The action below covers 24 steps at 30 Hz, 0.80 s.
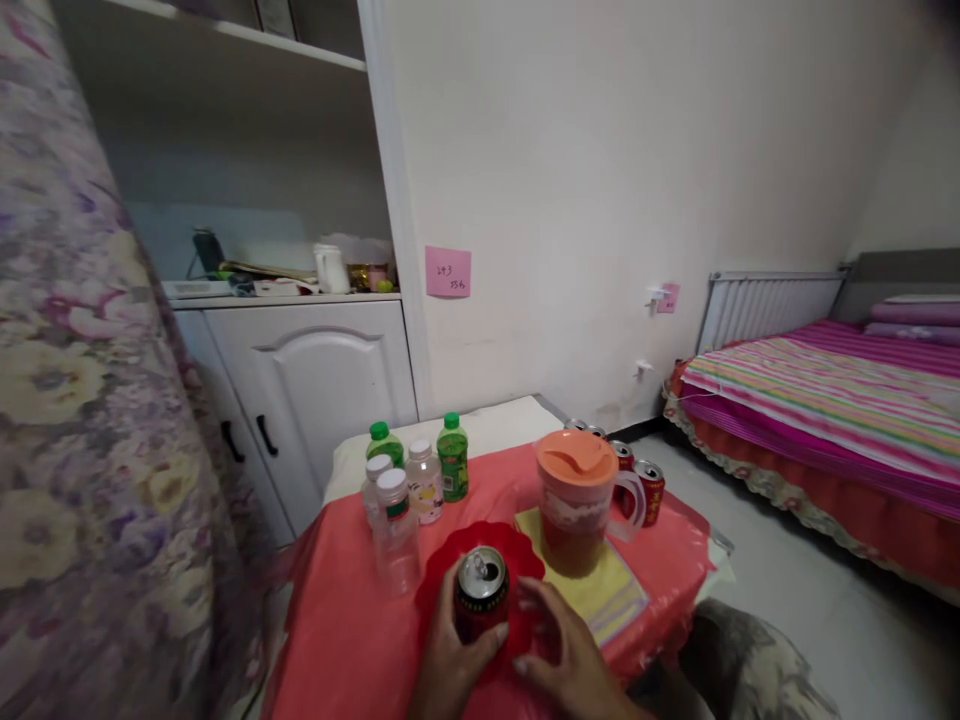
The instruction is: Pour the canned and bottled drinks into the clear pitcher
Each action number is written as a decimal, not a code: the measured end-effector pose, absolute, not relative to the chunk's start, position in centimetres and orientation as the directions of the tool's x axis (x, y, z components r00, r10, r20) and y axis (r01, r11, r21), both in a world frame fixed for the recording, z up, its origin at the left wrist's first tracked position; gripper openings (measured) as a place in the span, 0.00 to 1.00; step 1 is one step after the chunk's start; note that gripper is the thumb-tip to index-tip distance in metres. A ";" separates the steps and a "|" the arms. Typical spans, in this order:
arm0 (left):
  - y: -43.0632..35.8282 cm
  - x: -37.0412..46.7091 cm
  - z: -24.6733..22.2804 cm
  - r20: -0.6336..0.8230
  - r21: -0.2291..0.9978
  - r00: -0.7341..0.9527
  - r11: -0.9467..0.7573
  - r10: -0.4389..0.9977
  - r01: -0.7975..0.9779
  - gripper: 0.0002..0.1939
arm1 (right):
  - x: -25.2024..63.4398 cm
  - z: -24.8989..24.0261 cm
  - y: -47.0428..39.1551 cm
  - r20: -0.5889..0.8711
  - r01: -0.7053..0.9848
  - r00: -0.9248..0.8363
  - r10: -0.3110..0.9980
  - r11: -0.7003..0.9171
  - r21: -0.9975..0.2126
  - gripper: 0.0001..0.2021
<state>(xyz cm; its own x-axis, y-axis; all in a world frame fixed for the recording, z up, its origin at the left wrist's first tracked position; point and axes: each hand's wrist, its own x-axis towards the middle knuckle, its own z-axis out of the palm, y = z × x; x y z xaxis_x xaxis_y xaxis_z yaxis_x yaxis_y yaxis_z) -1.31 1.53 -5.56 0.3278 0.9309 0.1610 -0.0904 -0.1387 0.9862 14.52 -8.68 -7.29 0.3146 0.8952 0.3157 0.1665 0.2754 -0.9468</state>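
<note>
My left hand (pixel 459 650) is wrapped round a dark red drink can (pixel 480 592) whose top is opened, with the pull tab standing on the lid. The can is upright over a red scalloped plate (pixel 525 548); whether its base touches the plate is hidden. Just right of the can, my right hand (pixel 553 640) is open, its fingers curved and apart with nothing between them. Beyond it stands a clear pitcher (pixel 576 510) with an orange lid and a reddish, frothy drink, resting on a folded yellow cloth (pixel 611 590).
Several bottles stand at the left, clear ones with white caps (pixel 397 535) and green ones with green caps (pixel 453 460). Several red cans (pixel 646 492) stand behind the pitcher at the right. A red cloth (pixel 337 620) covers the table. A bed (pixel 817 400) lies to the right.
</note>
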 end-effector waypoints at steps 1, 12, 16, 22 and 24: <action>1.6 -1.3 -5.6 0.164 0.986 0.347 -0.141 0.923 -0.092 0.47 | 14.1 -7.3 -8.1 0.324 0.187 0.284 0.902 0.279 -0.942 0.38; 0.4 -1.2 -4.3 0.170 0.985 0.363 -0.142 0.916 -0.102 0.43 | 13.9 -8.5 -7.6 0.290 0.346 0.364 0.885 0.160 -0.924 0.33; 0.4 -1.1 -4.4 0.142 0.989 0.334 -0.119 0.932 -0.090 0.44 | 14.2 -8.3 -7.7 0.318 0.460 0.378 0.870 0.122 -0.880 0.35; 0.3 -1.0 -4.4 0.165 0.985 0.332 -0.141 0.929 -0.095 0.43 | 13.5 -7.2 -6.6 0.344 0.412 0.318 0.883 0.198 -0.890 0.36; 0.3 -1.0 -4.4 0.182 0.981 0.347 -0.146 0.920 -0.127 0.43 | 13.2 -6.7 -6.1 0.361 0.373 0.292 0.886 0.242 -0.896 0.35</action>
